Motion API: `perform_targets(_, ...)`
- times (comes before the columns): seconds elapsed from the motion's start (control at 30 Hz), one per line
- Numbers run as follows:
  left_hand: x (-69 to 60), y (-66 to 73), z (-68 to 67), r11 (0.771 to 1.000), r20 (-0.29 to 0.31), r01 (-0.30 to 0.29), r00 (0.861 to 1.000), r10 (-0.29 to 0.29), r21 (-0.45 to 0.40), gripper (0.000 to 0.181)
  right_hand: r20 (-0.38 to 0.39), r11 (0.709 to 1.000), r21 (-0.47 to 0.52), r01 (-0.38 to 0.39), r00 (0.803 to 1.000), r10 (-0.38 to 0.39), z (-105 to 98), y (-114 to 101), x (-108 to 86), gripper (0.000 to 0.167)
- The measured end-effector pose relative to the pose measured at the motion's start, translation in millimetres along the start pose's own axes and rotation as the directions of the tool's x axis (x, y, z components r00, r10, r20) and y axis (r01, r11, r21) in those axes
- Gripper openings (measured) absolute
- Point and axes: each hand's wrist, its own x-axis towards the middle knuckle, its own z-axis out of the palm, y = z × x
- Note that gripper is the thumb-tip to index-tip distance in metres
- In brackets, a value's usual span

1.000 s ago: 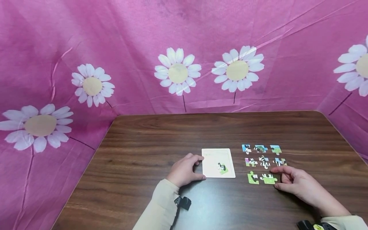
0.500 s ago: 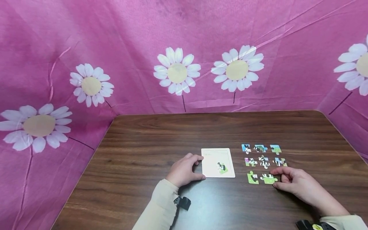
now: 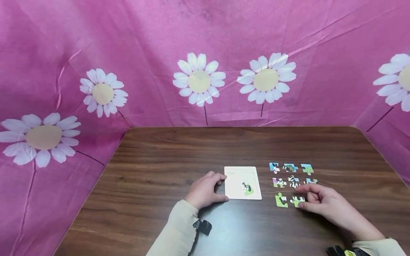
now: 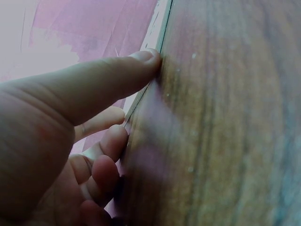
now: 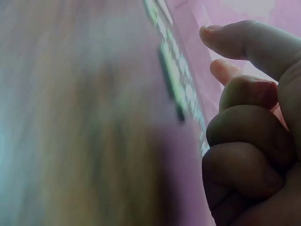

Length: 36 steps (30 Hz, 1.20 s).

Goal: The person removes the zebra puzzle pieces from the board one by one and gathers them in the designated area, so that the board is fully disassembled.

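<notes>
A white square puzzle board [image 3: 237, 177] lies flat on the table, with one green piece with a black-and-white picture [image 3: 247, 188] at its lower right. My left hand [image 3: 205, 190] rests at the board's left side, thumb and index fingertip touching its edge; the left wrist view shows the thumb [image 4: 108, 84] straight against that edge. To the right, several jigsaw pieces [image 3: 290, 168] lie in three rows. Above the lowest row's right green piece [image 3: 298, 201] is my right hand [image 3: 330, 204], partly hiding it. Thumb and index finger stand apart with nothing visible between them; the other fingers [image 5: 244, 127] curl in.
The brown wooden table [image 3: 179, 145] ends at a pink cloth [image 3: 147, 71] with daisies, behind and at both sides. Small black devices [image 3: 202, 227] are strapped at the wrists. The right wrist view is blurred over the table.
My right hand has moved a little left, so its thumb and index finger now cover part of the lower right piece and the piece above it. My left hand and the board stay put.
</notes>
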Motion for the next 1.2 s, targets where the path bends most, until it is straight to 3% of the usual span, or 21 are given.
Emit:
perform_targets(0.23, -0.5, -1.1, 2.2, 1.0, 0.01, -0.001, 1.0, 0.001, -0.008, 0.065, 0.032, 0.994, -0.091, 0.057, 0.998, -0.055, 20, -26, 25.0, 0.03)
perform_targets(0.53, -1.2, 0.4, 6.6, 1.0, 0.02, 0.002, 1.0, -0.001, -0.021, 0.065, 0.089, 0.991, -0.127, 0.032, 0.996, -0.021, 40, -49, 56.0, 0.022)
perform_targets(0.8, -0.8, -1.4, 4.7, 1.0, -0.009, -0.005, 1.0, 0.005, -0.011, 0.064, 0.273, 0.972, -0.232, 0.039, 0.962, 0.027, 60, -59, 82.8, 0.027)
perform_targets(1.2, 0.4, -1.9, 2.7, 1.0, -0.003, 0.004, 1.0, -0.004, -0.004, 0.064, 0.313, 0.971, -0.237, -0.017, 0.945, 0.093, 72, -66, 93.4, 0.028)
